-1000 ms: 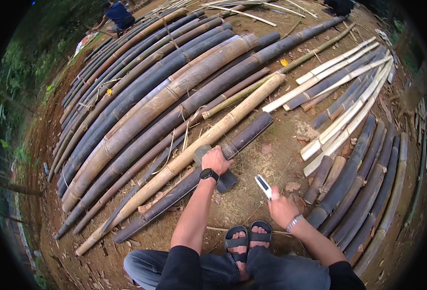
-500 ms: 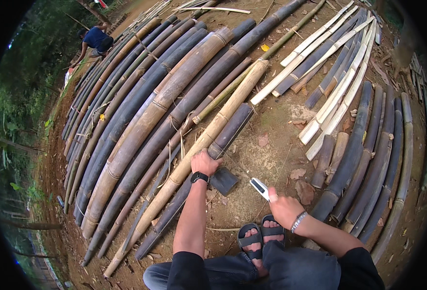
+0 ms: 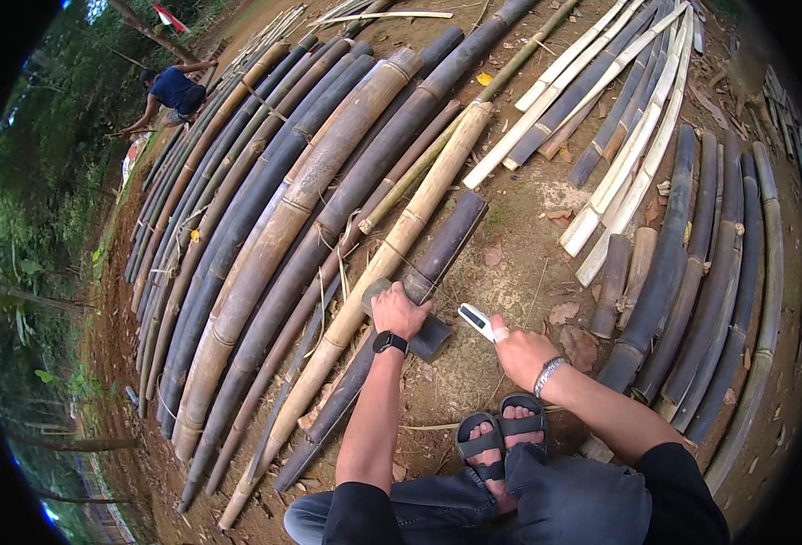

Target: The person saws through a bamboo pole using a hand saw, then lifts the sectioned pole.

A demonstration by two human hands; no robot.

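Note:
My left hand (image 3: pixel 401 311), a watch on its wrist, is closed on a dark bamboo pole (image 3: pixel 451 238) that slants across the ground in front of me. Beneath that pole lies a short dark bamboo piece (image 3: pixel 432 338), set crosswise, its rounded end showing left of my hand. My right hand (image 3: pixel 525 356), wearing a bracelet, grips a white tool with a dark inset (image 3: pixel 479 320). The tool points toward the pole but stays apart from it; its exact kind is unclear. Alongside the dark pole runs a pale tan bamboo pole (image 3: pixel 390 254).
Many long bamboo poles (image 3: pixel 264 227) lie side by side on my left. Pale split strips (image 3: pixel 632 195) are at the upper right, with more dark poles (image 3: pixel 669 272) below them. My sandalled feet (image 3: pixel 501 436) are close by. A person in blue (image 3: pixel 175 91) bends at the far left.
My left hand and the dark pole have shifted slightly right, away from the tan pole. My right hand has moved a little left and up with the white tool. The whole view has turned slightly.

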